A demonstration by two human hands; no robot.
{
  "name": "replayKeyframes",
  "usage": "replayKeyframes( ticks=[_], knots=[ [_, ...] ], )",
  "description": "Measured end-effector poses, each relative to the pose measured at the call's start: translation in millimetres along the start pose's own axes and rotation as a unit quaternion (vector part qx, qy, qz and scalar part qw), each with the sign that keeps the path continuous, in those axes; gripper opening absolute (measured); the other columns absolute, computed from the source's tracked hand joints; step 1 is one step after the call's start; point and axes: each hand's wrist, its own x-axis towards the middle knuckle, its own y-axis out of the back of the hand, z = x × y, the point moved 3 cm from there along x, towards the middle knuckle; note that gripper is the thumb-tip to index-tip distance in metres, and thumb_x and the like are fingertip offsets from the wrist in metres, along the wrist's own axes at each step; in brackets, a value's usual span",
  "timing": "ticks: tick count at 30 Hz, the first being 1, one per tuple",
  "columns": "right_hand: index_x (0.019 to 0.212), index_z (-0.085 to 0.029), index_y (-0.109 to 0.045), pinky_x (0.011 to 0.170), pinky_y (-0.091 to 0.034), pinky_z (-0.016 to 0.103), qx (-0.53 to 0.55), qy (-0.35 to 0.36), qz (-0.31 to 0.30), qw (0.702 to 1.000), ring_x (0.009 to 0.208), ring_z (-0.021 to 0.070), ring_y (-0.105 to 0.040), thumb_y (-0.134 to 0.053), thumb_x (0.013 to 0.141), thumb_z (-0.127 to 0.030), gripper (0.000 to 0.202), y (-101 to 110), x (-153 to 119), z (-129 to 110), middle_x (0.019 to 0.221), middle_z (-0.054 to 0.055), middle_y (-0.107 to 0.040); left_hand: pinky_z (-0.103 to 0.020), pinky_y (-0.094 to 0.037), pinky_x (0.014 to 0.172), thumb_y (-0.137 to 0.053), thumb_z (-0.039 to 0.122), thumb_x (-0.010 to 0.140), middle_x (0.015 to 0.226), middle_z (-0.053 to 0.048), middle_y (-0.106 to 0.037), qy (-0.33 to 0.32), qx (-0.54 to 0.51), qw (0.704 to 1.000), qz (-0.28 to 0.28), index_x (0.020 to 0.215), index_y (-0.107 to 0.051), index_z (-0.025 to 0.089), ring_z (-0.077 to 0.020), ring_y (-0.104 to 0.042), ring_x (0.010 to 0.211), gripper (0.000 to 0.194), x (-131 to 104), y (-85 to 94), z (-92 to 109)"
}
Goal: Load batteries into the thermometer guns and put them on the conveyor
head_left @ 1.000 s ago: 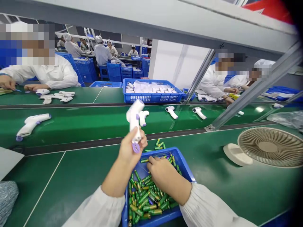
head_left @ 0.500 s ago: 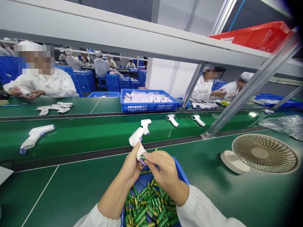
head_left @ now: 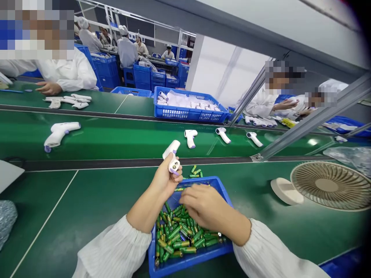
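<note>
My left hand (head_left: 165, 175) is closed around a white and purple infrared thermometer gun (head_left: 171, 148), its handle end turned toward me. A round opening in that end shows a metallic battery end inside. Below and to the right, my right hand (head_left: 204, 204) hovers over a blue bin (head_left: 191, 266) of green and gold batteries (head_left: 176, 231). Its fingers are loosely bent, thumb apart beneath them, and no battery shows in them; the fingertips are partly hidden. A few loose batteries (head_left: 195, 172) lie just behind the bin.
Several thermometer guns (head_left: 222, 135) lie on the green conveyor belt (head_left: 139, 141) ahead. A beige fan (head_left: 327, 185) stands at the right, near a slanted metal post (head_left: 307, 119). Across the belt are a blue basket (head_left: 191, 112) of thermometer guns and people in white.
My right hand has left the thermometer gun's handle and dropped toward the batteries. The green battery end at its fingers no longer shows. My left hand still holds the thermometer gun. The view has tilted down.
</note>
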Motion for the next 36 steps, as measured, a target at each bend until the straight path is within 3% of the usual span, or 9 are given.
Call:
replayKeyframes(
  ticks=[2,5,8,11,13,24,27,31,36],
  knots=[
    [0.085,-0.017,-0.063,0.073,-0.05,0.034,-0.077,0.02,-0.119,0.99,0.081,0.0211,-0.061,-0.056,0.088,-0.009,0.011,-17,-4,1,0.084,0.004,-0.066,-0.016,-0.024,0.036,-0.053,0.037,0.091,0.055,0.001,-0.048,0.001,0.0,1.0,-0.009,0.088,-0.055,0.012,-0.0047,-0.033,0.038,0.025,0,-0.3,1],
    [0.083,-0.017,-0.063,0.073,-0.051,0.033,-0.084,0.023,-0.136,0.987,0.081,0.021,-0.062,-0.06,0.09,-0.014,0.008,-23,-4,4,0.082,0.004,-0.066,-0.016,-0.025,0.036,-0.054,0.037,0.09,0.056,0.001,-0.049,0.005,0.01,1.0,-0.02,0.089,-0.056,0.012,-0.0056,-0.035,0.039,0.026,-1,-0.6,0],
    [0.106,-0.017,-0.063,0.078,-0.053,0.032,0.023,-0.002,0.046,0.999,0.089,0.0198,-0.064,-0.056,0.094,-0.016,0.014,-4,4,8,0.097,0.006,-0.068,-0.016,-0.026,0.035,-0.057,0.037,0.088,0.056,0.001,-0.049,0.002,0.014,1.0,-0.013,0.09,-0.056,0.012,-0.0058,-0.036,0.039,0.024,-1,1.1,-1],
    [0.126,-0.024,-0.056,0.082,-0.054,0.032,0.094,-0.032,0.294,0.951,0.094,0.0184,-0.066,-0.055,0.094,-0.013,0.033,20,13,12,0.107,0.005,-0.069,-0.016,-0.027,0.035,-0.06,0.036,0.086,0.054,0.003,-0.047,-0.002,0.023,1.0,-0.013,0.091,-0.056,0.012,-0.006,-0.037,0.039,0.025,0,2.9,-3],
    [0.122,-0.028,-0.06,0.08,-0.056,0.034,0.103,-0.019,0.36,0.927,0.092,0.0191,-0.068,-0.058,0.092,-0.011,0.034,25,22,14,0.103,0.003,-0.071,-0.016,-0.027,0.035,-0.061,0.037,0.086,0.054,0.003,-0.046,-0.006,0.027,1.0,-0.011,0.091,-0.057,0.012,-0.0062,-0.038,0.039,0.025,0,3.4,-4],
    [0.107,-0.027,-0.069,0.08,-0.056,0.039,0.136,0.016,0.373,0.918,0.092,0.021,-0.068,-0.06,0.09,-0.011,0.026,12,36,19,0.1,0.004,-0.074,-0.018,-0.033,0.037,-0.064,0.036,0.084,0.057,0.001,-0.05,0.009,0.03,0.999,0.034,0.09,-0.059,0.012,-0.0078,-0.044,0.04,0.025,-4,0.7,-5],
    [0.115,-0.026,-0.066,0.09,-0.051,0.044,0.126,-0.041,0.33,0.935,0.107,0.0242,-0.062,-0.053,0.096,-0.026,0.024,10,34,23,0.121,0.007,-0.066,-0.017,-0.032,0.037,-0.065,0.036,0.083,0.057,0.001,-0.051,0.015,0.048,0.999,0.016,0.09,-0.06,0.012,-0.0076,-0.043,0.041,0.026,-4,1.0,-6],
    [0.133,-0.021,-0.052,0.098,-0.045,0.049,0.161,-0.041,0.312,0.935,0.119,0.029,-0.053,-0.056,0.09,-0.052,0.053,6,33,23,0.132,0.012,-0.057,-0.018,-0.028,0.036,-0.064,0.041,0.083,0.054,0.0,-0.051,0.017,0.074,0.997,0.001,0.084,-0.058,0.012,-0.007,-0.039,0.039,0.029,-2,1.8,-8],
    [0.1,-0.023,-0.069,0.089,-0.051,0.041,0.259,-0.103,0.358,0.891,0.101,0.0231,-0.064,-0.057,0.093,-0.025,0.015,-1,37,28,0.103,0.008,-0.07,-0.018,-0.027,0.038,-0.068,0.043,0.079,0.046,0.005,-0.041,0.012,0.094,0.995,-0.026,0.071,-0.054,0.013,-0.0056,-0.034,0.037,0.033,-5,-0.5,-11]
  ],
)
